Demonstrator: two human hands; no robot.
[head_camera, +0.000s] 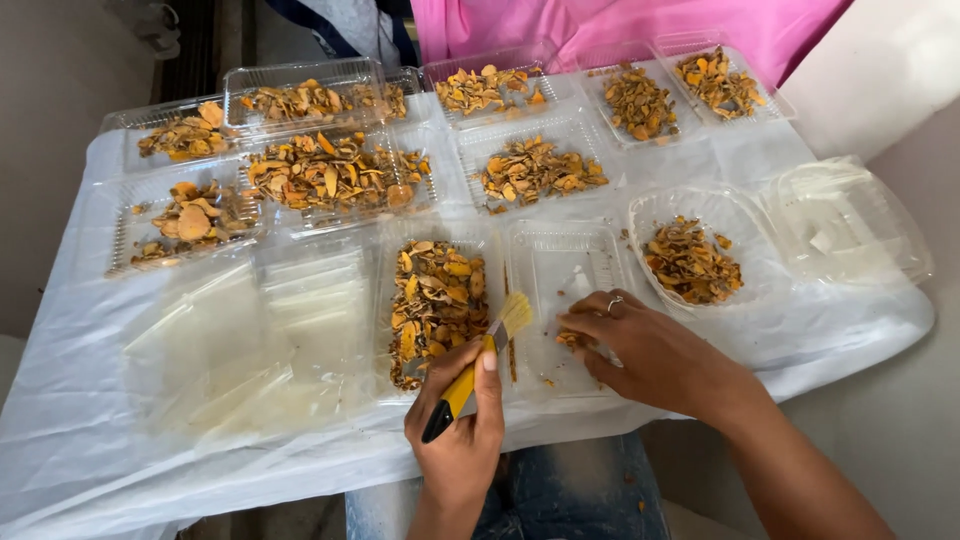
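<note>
On white plastic sheet (120, 420), left hand (458, 430) pinching yellow-handled bristle brush (480, 360), ridged clear tray (560, 290).

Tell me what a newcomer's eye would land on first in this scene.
First, the many clear plastic trays of orange-yellow dried slices spread over the white-covered table. Next, at the near edge, the left hand holds a yellow-handled brush over an open hinged tray, while the right hand, wearing a ring, rests fingers in the nearly empty half beside it. Pink cloth shows at the far side.
</note>
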